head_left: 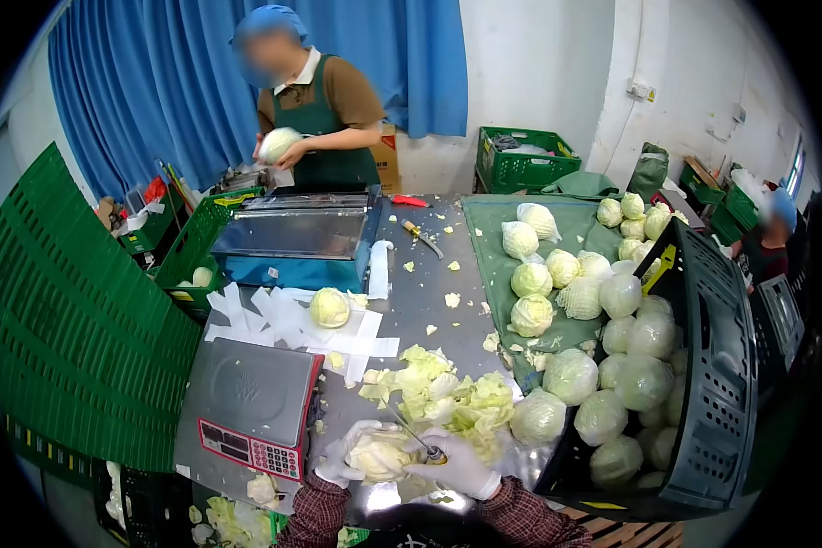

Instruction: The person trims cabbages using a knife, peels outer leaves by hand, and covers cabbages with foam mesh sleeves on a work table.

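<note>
At the near edge of the surface (422, 320), your left fingers (363, 428) cup a cabbage (379, 457) while your right fingers (424, 470) grip a knife (437, 454) just right of it, blade slanting away leftward.

Lane up mid worktop (411, 315), between blue machine (292, 260) and green cloth (491, 260); curved knife (421, 237), scraps (452, 300) in it. Leaf pile (426, 379), held cabbage (379, 458) block near end; scale (251, 393) left, crate (717, 393) right.
</note>
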Available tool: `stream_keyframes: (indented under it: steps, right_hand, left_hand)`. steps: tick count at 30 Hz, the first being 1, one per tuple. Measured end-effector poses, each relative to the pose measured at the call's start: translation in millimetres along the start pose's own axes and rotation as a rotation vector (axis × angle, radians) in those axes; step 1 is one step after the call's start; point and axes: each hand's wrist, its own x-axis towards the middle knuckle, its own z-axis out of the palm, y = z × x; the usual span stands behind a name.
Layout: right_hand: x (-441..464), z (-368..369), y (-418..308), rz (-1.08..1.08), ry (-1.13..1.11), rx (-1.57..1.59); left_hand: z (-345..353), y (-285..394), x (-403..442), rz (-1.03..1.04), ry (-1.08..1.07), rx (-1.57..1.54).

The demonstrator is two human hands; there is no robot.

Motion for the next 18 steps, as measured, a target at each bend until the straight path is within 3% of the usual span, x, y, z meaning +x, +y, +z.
stream_keyframes:
  steps: [3,5,6,8,12,16,17,18]
  right_hand:
    - [7.8,-0.5,-0.2,0.153,-0.064,0.144]
    - [20.2,4.7,5.6,-0.084,0.038,0.192]
    - [25.6,4.9,2.9,-0.087,0.039,0.195]
    - [35.1,3.6,-5.0,0.497,-0.046,0.969]
    - [69.6,1.6,17.2,0.667,-0.077,1.252]
    - [81.5,-44.9,26.1,0.661,0.063,1.317]
    - [77.1,-47.4,43.3,0.575,0.137,0.878]
    - [72.3,-45.5,54.7,0.477,0.198,0.441]
  left_hand:
    - [-6.4,8.5,5.6,0.011,-0.061,-0.053]
    - [-20.8,9.7,14.7,0.088,-0.159,-0.048]
    - [-25.3,13.5,20.0,0.087,-0.159,-0.044]
    - [-33.8,21.9,32.1,0.008,-0.226,-0.207]
    - [-56.5,33.7,47.9,-0.234,-0.059,-0.401]
    - [-58.4,51.0,56.8,-0.114,0.032,-0.178]
    - [-56.4,57.0,59.1,-0.119,0.033,-0.182]
    - [-57.2,61.5,60.8,-0.062,0.063,0.137]
